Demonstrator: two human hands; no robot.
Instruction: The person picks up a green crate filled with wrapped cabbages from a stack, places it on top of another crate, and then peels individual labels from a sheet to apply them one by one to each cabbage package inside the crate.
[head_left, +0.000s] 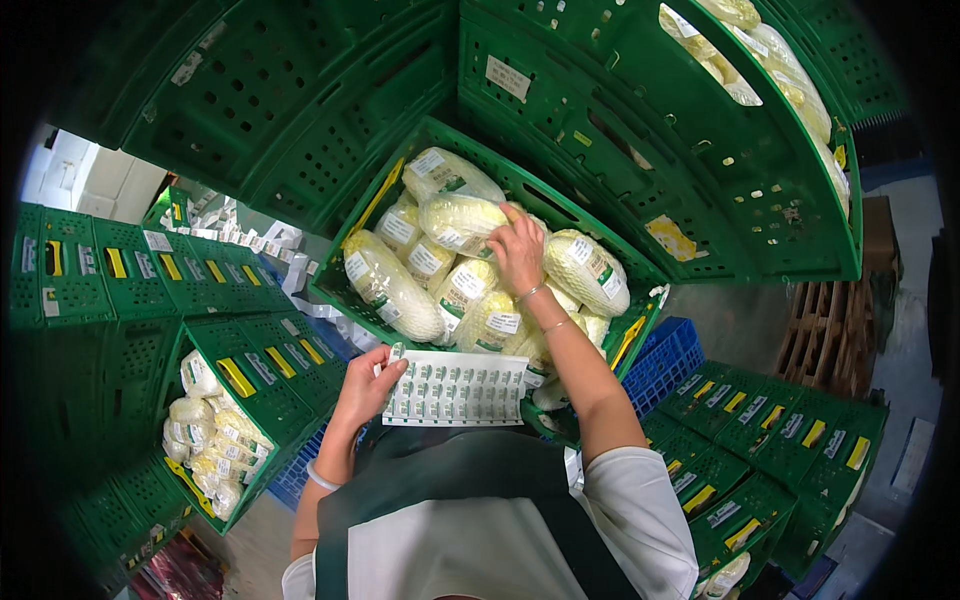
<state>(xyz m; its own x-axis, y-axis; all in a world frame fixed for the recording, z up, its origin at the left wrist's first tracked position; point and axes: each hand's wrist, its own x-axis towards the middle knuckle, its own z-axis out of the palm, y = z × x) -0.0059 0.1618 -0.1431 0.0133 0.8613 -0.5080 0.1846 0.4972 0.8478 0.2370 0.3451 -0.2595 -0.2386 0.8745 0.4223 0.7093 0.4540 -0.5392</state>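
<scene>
My left hand (373, 384) pinches the upper left corner of a white sheet of small green-and-white stickers (454, 388), held at the near side of a green plastic crate (637, 324). Inside this crate lie several napa cabbages in clear plastic and white foam netting, bearing labels. My right hand (519, 251) reaches over them, its fingers on the right end of a wrapped napa cabbage (459, 217) on top. Whether the fingers grip it or only press on it, I cannot tell. Another netted cabbage (587, 271) lies to the right of this hand.
Tall green crates (555, 127) stand behind the work crate. At left, a tilted-looking crate (259, 420) holds more wrapped cabbages. Stacked green crates (750, 420) and a blue plastic crate (664, 360) are at right, with wooden pallets (825, 330) beyond. Paper strips (281, 240) hang at left.
</scene>
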